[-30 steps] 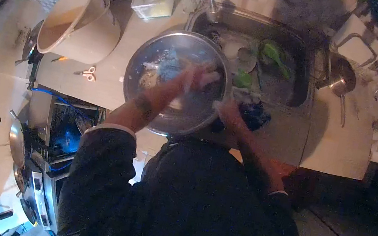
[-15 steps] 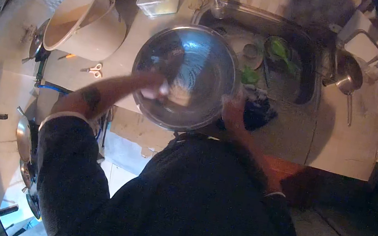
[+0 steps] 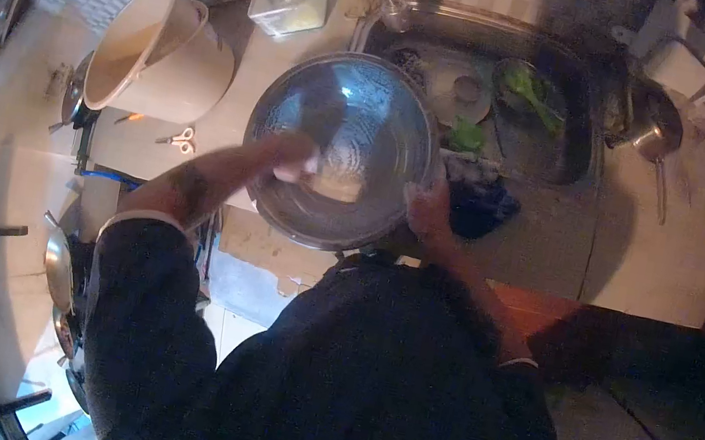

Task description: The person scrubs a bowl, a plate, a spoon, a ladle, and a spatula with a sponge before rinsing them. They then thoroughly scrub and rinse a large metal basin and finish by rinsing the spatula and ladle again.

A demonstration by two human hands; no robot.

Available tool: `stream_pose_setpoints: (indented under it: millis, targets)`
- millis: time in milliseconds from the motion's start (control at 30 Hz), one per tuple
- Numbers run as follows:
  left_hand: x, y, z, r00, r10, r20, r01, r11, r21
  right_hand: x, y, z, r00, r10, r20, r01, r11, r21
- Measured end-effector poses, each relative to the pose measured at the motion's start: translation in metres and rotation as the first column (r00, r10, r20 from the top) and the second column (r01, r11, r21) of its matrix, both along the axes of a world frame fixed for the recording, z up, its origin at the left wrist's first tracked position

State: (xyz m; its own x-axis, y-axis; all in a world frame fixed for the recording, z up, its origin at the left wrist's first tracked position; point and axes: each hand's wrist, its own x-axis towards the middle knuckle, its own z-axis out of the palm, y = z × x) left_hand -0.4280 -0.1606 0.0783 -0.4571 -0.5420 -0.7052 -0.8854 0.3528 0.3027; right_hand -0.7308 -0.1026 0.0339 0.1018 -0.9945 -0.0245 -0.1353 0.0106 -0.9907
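Note:
A large round metal basin (image 3: 370,119) with wet, sudsy streaks inside is tilted at the counter's front edge, beside the sink. Over its left inner side is my left hand (image 3: 292,160), closed around something pale that is too blurred to make out. My right hand (image 3: 430,210) grips the basin's right rim, fingers wrapped on the edge. A dark blue cloth (image 3: 479,207) lies just right of my right hand.
The sink (image 3: 561,158) behind holds dishes and green utensils (image 3: 526,89). At the left are a large pale bucket (image 3: 167,69), scissors (image 3: 181,139) and a glass container (image 3: 287,11). A metal ladle or pan (image 3: 657,142) lies right of the sink.
The view has shifted slightly. My left hand remains inside the basin, a little blurred, and my right hand sits slightly lower on the rim.

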Motion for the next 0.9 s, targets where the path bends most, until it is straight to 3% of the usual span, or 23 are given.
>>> stream_pose_setpoints:
  millis: [33,100,133,167,200,300,367,433,500,533,567,600,633,667,700,733,767,800,867,900]
  targets:
    - [-0.009,-0.016,0.013,0.996,0.08,-0.038,-0.087,0.97,-0.227,-0.002,0.0,0.001,1.0,0.008,0.012,-0.009,1.0,0.023]
    - [-0.028,-0.047,0.037,0.953,0.232,-0.193,-0.301,0.735,-0.607,-0.002,-0.004,0.003,0.999,0.033,0.042,-0.035,0.997,0.065]
    - [-0.044,-0.063,0.02,0.937,0.237,-0.258,-0.35,0.662,-0.662,-0.002,-0.006,0.014,0.996,0.074,0.052,-0.078,0.993,0.089]
    - [-0.066,-0.064,-0.009,0.942,0.196,-0.272,-0.331,0.668,-0.666,-0.004,-0.007,0.032,0.992,0.114,0.061,-0.121,0.986,0.115]
    - [-0.086,-0.055,-0.03,0.951,0.143,-0.273,-0.291,0.704,-0.648,-0.005,-0.009,0.042,0.986,0.153,0.071,-0.161,0.977,0.139]
    - [-0.116,0.016,-0.049,0.952,-0.166,-0.258,0.017,0.868,-0.495,0.001,-0.007,0.018,1.0,0.006,0.004,-0.006,0.99,0.137]
    - [-0.087,0.061,0.009,0.925,-0.122,-0.36,0.068,0.985,-0.16,0.0,-0.005,0.043,0.998,-0.056,-0.033,0.058,0.997,0.053]
    - [-0.013,0.045,0.01,0.981,-0.122,-0.152,0.148,0.973,0.176,-0.001,-0.004,0.047,0.998,-0.038,-0.048,0.038,0.999,-0.004]
    - [-0.008,0.003,0.043,0.93,0.268,-0.25,-0.26,0.963,0.065,-0.004,-0.012,0.032,0.996,0.075,-0.05,-0.077,0.996,-0.041]
    - [-0.009,-0.023,0.064,0.839,0.445,-0.314,-0.461,0.887,0.023,-0.003,-0.015,0.031,0.991,0.076,-0.106,-0.082,0.995,-0.05]
    - [-0.008,-0.045,0.068,0.93,0.233,-0.285,-0.302,0.925,-0.231,-0.001,-0.018,0.03,0.984,0.078,-0.161,-0.089,0.994,-0.061]
    - [-0.007,-0.068,0.071,0.981,0.05,-0.186,-0.136,0.862,-0.488,0.0,-0.02,0.029,0.973,0.078,-0.216,-0.095,0.993,-0.074]
    - [-0.01,-0.084,0.071,0.876,-0.412,0.251,0.456,0.538,-0.709,0.001,-0.022,0.028,0.977,0.107,-0.184,-0.118,0.991,-0.054]
    - [-0.01,-0.084,0.069,0.948,-0.159,-0.276,-0.027,0.824,-0.566,0.001,-0.026,0.026,0.98,0.132,-0.151,-0.139,0.99,-0.036]
    - [-0.01,-0.077,0.066,0.722,0.234,-0.651,-0.427,0.891,-0.153,0.001,-0.03,0.026,0.981,0.155,-0.118,-0.159,0.987,-0.018]
    - [-0.01,-0.069,0.062,0.285,0.62,-0.732,-0.593,0.713,0.374,0.0,-0.033,0.025,0.987,0.148,-0.062,-0.149,0.989,-0.018]
    - [-0.02,-0.056,0.072,0.751,0.366,-0.55,-0.534,0.827,-0.179,-0.002,-0.035,0.023,0.99,0.139,-0.005,-0.139,0.99,-0.015]
    - [-0.029,-0.041,0.082,0.986,0.141,-0.091,-0.167,0.775,-0.61,-0.003,-0.036,0.022,0.99,0.129,0.053,-0.129,0.992,-0.009]
    - [0.017,-0.008,0.041,0.97,0.025,0.241,0.055,0.945,-0.322,0.002,-0.034,0.033,0.999,-0.007,0.032,0.008,0.999,-0.053]
    - [0.027,0.014,0.023,0.908,-0.125,0.4,0.231,0.946,-0.229,0.005,-0.033,0.037,0.997,-0.076,0.023,0.077,0.994,-0.077]
